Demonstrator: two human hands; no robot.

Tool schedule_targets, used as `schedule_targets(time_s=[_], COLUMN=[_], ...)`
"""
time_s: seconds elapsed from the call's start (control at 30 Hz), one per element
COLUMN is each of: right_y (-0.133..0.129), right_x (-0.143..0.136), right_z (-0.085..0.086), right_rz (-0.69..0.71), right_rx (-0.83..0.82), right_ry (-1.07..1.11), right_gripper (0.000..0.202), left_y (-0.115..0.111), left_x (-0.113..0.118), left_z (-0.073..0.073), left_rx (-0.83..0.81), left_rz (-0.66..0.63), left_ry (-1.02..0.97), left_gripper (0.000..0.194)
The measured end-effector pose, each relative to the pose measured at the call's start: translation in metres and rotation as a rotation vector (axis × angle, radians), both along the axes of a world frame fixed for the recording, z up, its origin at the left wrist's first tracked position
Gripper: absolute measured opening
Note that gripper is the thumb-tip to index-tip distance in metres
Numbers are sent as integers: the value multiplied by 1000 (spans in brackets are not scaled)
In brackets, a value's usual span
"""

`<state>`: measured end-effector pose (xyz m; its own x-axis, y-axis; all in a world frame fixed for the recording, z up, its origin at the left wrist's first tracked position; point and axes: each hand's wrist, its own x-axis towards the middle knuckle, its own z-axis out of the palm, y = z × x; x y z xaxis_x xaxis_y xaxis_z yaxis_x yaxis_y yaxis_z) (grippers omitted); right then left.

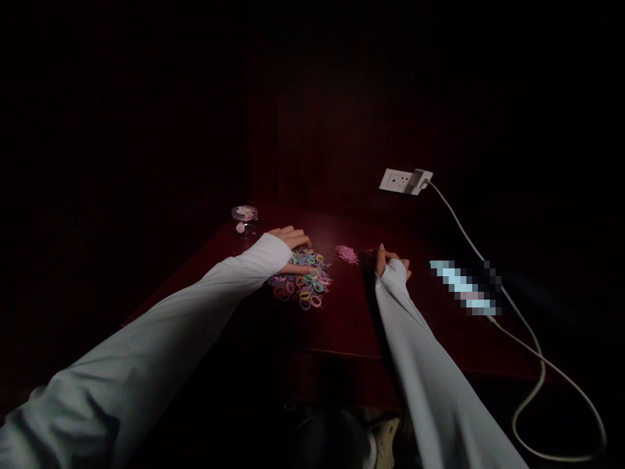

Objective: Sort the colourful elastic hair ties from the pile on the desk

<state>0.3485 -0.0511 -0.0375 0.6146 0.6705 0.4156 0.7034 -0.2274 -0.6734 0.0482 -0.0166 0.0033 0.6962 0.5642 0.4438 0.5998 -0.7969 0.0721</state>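
Loosely, left hand [293, 240] spreads over coloured bands [306, 285]; right hand [384, 258] curls, its grip unclear.

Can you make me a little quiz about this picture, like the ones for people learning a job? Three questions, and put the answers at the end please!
1. True or false: the left hand is at the mixed-colour pile of hair ties.

2. Pick one. What colour is the small pile between the left hand and the right hand?
A) blue
B) pink
C) green

3. Fill in the missing word: the white charger is plugged into an ____.

Key: 1. True. 2. B. 3. Outlet.
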Motion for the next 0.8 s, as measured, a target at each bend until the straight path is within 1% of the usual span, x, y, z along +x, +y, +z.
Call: schedule_targets(time_s=[0.07, 0.13, 0.23, 0.33, 0.43, 0.53, 0.6, 0.8], right_y=[0, -3, -9, -11, -9, -7, -7, -13], right_x=[-2, -5, -11, -15, -16, -17, -19, -24], right_z=[0, 2, 5, 5, 2, 0, -1, 0], right_rz=[37, 69, 150, 231, 286, 344, 375, 439], right_rx=[37, 44, -5, -4, 13, 38, 32, 4], right_ry=[15, -30, -139, -259, -367, -458, -502, -569], right_gripper=[51, 49, 44, 42, 45, 49, 48, 40], left_y=[-1, -1, 0, 3, 8, 15, 20, 31], left_x=[3, 6, 9, 10, 10, 10, 10, 9], left_z=[-1, -4, -10, -15, -20, -27, -30, -32], left_rx=[-31, -62, -99, -121, -144, -164, -196, -298], left_rz=[5, 25, 28, 3, -38, -71, -91, -174], left_ry=[28, 56, 83, 97, 96, 67, 49, -42], left_gripper=[62, 72, 75, 76, 70, 58, 50, 32])
